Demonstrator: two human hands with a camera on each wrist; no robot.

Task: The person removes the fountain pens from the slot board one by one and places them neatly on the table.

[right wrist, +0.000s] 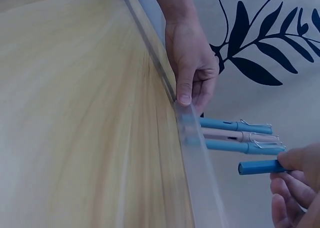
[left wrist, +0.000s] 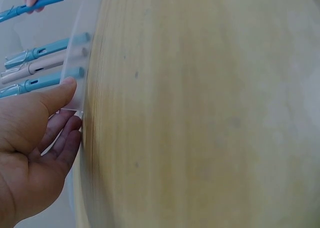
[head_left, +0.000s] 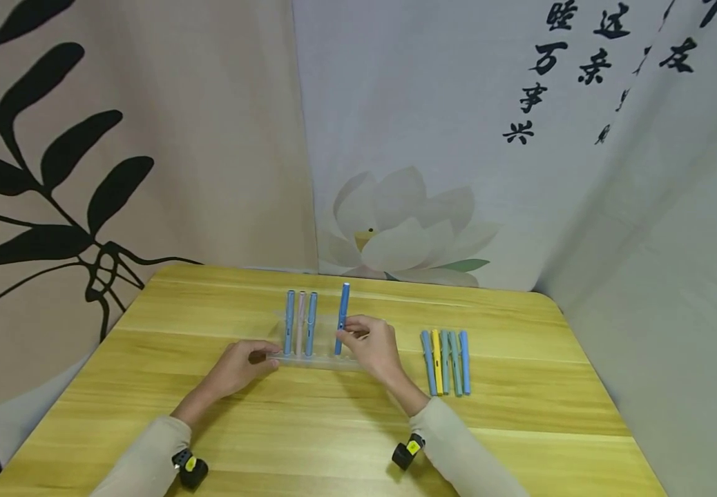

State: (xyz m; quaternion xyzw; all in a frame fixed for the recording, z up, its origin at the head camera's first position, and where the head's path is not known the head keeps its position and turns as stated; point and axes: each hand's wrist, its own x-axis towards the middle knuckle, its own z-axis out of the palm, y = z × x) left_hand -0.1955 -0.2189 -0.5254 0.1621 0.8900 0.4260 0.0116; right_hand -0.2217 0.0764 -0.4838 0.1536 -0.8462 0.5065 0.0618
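A clear plastic pen stand [head_left: 324, 362] rests on the table, with two blue pens [head_left: 290, 317] [head_left: 311, 321] and a pale pink pen [head_left: 300, 321] upright towards its left end. My left hand [head_left: 243, 366] holds that end, thumb on the front face and fingers behind, as the left wrist view shows. Between thumb and fingertips, my right hand [head_left: 376, 345] pinches another blue pen [head_left: 344, 304]. This pen stands nearly upright over the stand, right of the others. In the right wrist view, the bare lower end of the held pen [right wrist: 257, 167] is apart from the stand.
To the right, several pens lie side by side on the wooden table [head_left: 520, 386]: blue ones, green ones and a yellow pen [head_left: 436, 362]. Behind the table's far edge hangs a printed curtain [head_left: 408, 138]. A small black camera is strapped to each wrist.
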